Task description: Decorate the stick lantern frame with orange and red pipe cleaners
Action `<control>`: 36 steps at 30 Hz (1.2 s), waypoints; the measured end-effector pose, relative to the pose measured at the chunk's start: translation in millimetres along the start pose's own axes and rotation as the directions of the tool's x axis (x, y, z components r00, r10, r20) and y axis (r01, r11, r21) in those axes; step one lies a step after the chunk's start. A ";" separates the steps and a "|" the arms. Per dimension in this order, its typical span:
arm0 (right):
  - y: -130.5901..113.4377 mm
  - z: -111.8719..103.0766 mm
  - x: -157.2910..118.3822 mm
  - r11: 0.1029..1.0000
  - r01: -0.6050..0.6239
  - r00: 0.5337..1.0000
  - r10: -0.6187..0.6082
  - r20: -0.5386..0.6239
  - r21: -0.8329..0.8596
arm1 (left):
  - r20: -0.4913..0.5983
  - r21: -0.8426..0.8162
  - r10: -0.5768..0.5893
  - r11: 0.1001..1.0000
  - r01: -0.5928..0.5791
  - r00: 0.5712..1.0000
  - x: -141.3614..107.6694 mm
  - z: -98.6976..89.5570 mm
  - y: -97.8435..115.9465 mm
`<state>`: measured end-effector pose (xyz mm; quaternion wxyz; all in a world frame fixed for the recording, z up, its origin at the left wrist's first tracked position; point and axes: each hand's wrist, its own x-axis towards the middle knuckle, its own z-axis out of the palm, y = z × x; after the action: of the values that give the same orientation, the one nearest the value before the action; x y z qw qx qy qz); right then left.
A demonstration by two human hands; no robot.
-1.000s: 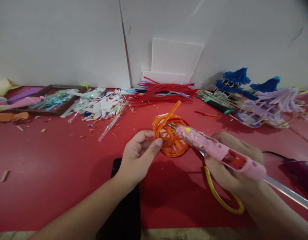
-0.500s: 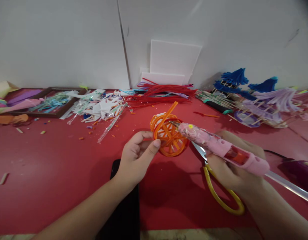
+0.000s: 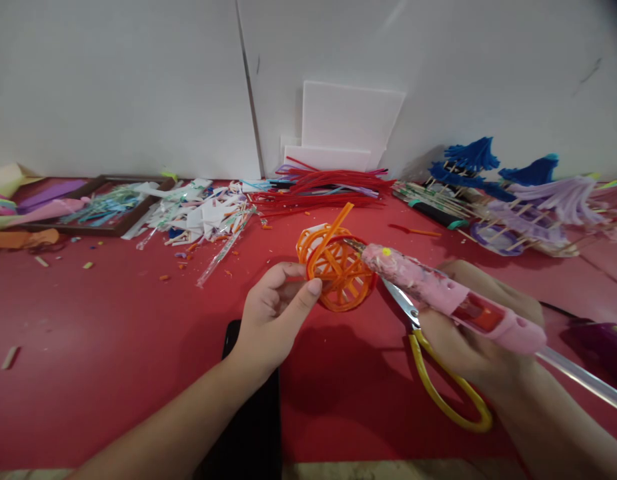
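Between the thumb and fingers of my left hand [image 3: 275, 313] is a round orange wheel-like frame [image 3: 342, 272] with crossing spokes and a red edge; one loose orange strip end sticks up from its top. My right hand [image 3: 468, 320] is wrapped round a pink hot glue gun [image 3: 438, 293], a clear glue stick [image 3: 583, 380] coming out of its back end. The gun's metal nozzle points left, at the frame's upper right edge; whether it touches I cannot tell. Under the right hand lie scissors [image 3: 451, 393] with yellow handles, partly covered by it.
A black phone-like slab [image 3: 253, 427] lies under my left forearm. Red strips [image 3: 328, 187] and white scraps [image 3: 208, 213] lie along the wall. Blue and lilac umbrella-like models [image 3: 473, 153] stand at the right, near a purple object [image 3: 598, 343] with a cord. A brown frame [image 3: 103, 230] sits at left.
The glue gun and my right hand have shifted slightly to the right. The orange frame has turned a little in my left hand, its loose strip end moving left.
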<state>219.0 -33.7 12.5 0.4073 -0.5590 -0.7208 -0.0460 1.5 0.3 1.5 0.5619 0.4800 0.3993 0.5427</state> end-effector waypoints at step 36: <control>36.5 -15.2 73.2 0.953 0.221 0.908 -0.124 0.401 -0.206 | -0.082 0.232 0.110 0.969 -0.088 0.991 12.0 -10.6 -2.4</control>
<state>254.7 28.1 55.2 0.1800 -0.5369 -0.8220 -0.0609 -7.1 13.4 -2.4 0.4559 0.5345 0.4605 0.5425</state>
